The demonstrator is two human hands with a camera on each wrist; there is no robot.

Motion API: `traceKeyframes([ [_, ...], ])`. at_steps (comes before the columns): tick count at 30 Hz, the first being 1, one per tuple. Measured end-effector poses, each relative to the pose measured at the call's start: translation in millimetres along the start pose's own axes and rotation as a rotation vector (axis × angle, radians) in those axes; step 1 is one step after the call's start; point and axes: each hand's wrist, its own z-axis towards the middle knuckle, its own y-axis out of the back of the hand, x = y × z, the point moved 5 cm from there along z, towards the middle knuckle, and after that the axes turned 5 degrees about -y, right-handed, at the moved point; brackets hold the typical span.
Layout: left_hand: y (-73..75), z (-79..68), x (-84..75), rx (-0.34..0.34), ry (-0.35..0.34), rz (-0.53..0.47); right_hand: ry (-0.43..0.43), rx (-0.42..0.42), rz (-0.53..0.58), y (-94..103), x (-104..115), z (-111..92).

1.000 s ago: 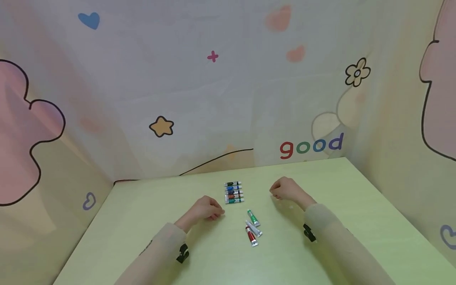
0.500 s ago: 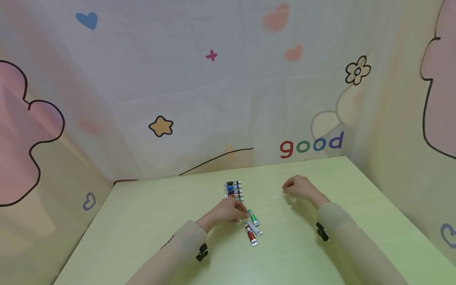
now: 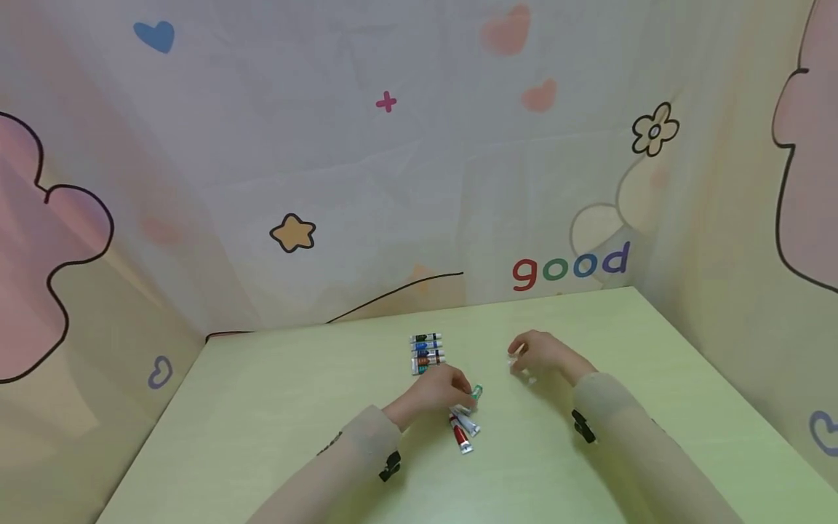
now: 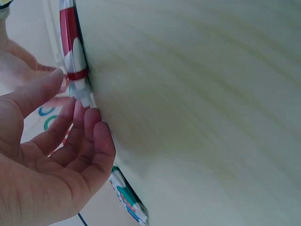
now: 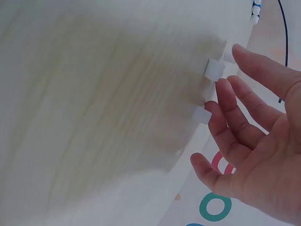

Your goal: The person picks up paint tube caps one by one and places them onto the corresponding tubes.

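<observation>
My left hand (image 3: pixel 440 387) holds a green paint tube (image 3: pixel 477 392) at its fingertips; much of the tube is hidden. Beside those fingers lie a white paint tube (image 3: pixel 466 421) and a red paint tube (image 3: pixel 460 435). The left wrist view shows the red tube close past the curled fingers, while the green tube's grip is hidden there. My right hand (image 3: pixel 543 354) hovers low over small white cubes. In the right wrist view its thumb and fingers stand apart, the fingertips beside one white cube (image 5: pixel 214 69) and by another white cube (image 5: pixel 202 114).
Several paint tubes (image 3: pixel 426 346) lie in a neat row at the back middle of the pale table (image 3: pixel 294 407). The nearest tube of that row is partly behind my left hand. A printed cloth (image 3: pixel 366 175) stands along the back and sides.
My left hand has moved right from beside the row to the green tube, which now points another way. The right hand moved right, uncovering white cubes, then came back left over them.
</observation>
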Motion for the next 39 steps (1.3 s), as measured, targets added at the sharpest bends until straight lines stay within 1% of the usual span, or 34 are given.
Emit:
traceKeyframes([
  [3,-5.5,1.5,-3.9,0.009,-0.021,0.039,-0.015,0.01,-0.037,-2.5,1.2,3.4],
  [6,-10.6,2.3,-5.1,0.021,-0.052,0.074,-0.014,-0.002,-0.085,-4.8,2.2,4.9],
  [9,-14.0,2.1,-4.0,0.029,-0.055,0.072,0.003,-0.018,-0.118,-7.0,2.8,5.3],
  [13,-14.1,2.7,-2.9,0.029,-0.04,0.052,-0.001,-0.047,-0.117,-7.3,3.1,5.5],
  [17,-12.4,4.2,-3.8,0.034,-0.042,0.043,-0.011,-0.07,-0.121,-5.8,2.8,5.9],
  [22,-11.9,5.4,-2.5,0.05,-0.05,0.027,-0.013,-0.073,-0.118,-5.3,3.5,5.1],
  [28,-13.2,6.0,1.6,0.069,-0.055,0.042,-0.008,-0.082,-0.105,-6.2,3.3,4.2],
  [34,-8.2,5.8,2.8,0.052,-0.05,0.034,0.007,-0.088,-0.093,-5.3,3.1,3.9],
  [37,-0.9,5.5,2.2,0.03,-0.057,0.021,0.017,-0.097,-0.085,-3.1,5.3,3.4],
  [39,6.5,6.0,0.7,-0.001,-0.084,0.021,0.037,-0.11,-0.078,-0.6,7.9,2.6],
])
